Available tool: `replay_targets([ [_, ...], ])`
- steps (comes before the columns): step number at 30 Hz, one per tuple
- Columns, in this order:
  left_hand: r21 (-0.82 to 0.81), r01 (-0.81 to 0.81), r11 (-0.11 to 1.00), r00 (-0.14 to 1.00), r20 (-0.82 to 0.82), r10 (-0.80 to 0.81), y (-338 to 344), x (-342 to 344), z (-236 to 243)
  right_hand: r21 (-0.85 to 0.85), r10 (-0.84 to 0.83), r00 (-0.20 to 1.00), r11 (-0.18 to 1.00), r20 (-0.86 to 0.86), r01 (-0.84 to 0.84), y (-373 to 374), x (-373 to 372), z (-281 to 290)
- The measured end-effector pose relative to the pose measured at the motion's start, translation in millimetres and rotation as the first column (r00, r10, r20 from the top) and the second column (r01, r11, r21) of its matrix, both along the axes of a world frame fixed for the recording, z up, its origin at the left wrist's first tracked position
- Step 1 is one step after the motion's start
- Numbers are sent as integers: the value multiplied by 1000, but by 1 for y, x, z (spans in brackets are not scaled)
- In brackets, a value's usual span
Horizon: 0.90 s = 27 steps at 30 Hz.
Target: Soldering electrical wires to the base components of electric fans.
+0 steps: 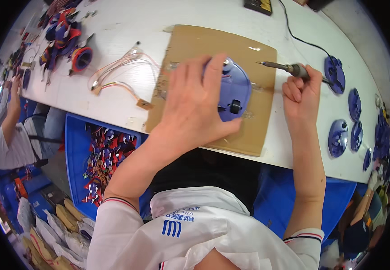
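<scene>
Two things were held: your left hand (192, 103), spread, spanned the purple shell (239, 87) on the cardboard (204, 39) at the near side of the desk (123, 29), probably steadying it; your right hand (303, 92) clasped the soldering iron (291, 68) by its handle, likely avoiding hot metal.

A white table (118, 38) spans the scene, bearing at far left a cluster of red-and-purple assemblies (63, 38), some with looped parts. At its near edge on the left is a blue bin (72, 150) holding many small red, purple and white pieces (109, 153) tangled with wires, and on the near right a second blue bin (273, 202), partly hidden. Farther left sits a person in a white top (13, 146); near left, pale and tan sacks (64, 229) lie in rows.
</scene>
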<state>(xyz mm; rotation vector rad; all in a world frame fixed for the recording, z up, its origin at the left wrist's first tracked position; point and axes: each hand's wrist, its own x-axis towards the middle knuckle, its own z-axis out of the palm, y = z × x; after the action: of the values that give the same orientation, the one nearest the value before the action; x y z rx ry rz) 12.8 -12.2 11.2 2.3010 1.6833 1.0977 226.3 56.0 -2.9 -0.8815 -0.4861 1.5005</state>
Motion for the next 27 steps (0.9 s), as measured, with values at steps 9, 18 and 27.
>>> replay_targets([
  [9,-290,-56,955,641,723,257,2,-82,14,-61,-3,998,998,-64,-1,5,9,-7],
  [18,560,-613,558,574,-170,801,29,-171,-11,-53,-66,996,997,-59,63,6,8,-7],
  [27,266,-612,745,789,137,599,35,-171,-13,-75,-62,994,996,-87,55,6,8,-3],
])
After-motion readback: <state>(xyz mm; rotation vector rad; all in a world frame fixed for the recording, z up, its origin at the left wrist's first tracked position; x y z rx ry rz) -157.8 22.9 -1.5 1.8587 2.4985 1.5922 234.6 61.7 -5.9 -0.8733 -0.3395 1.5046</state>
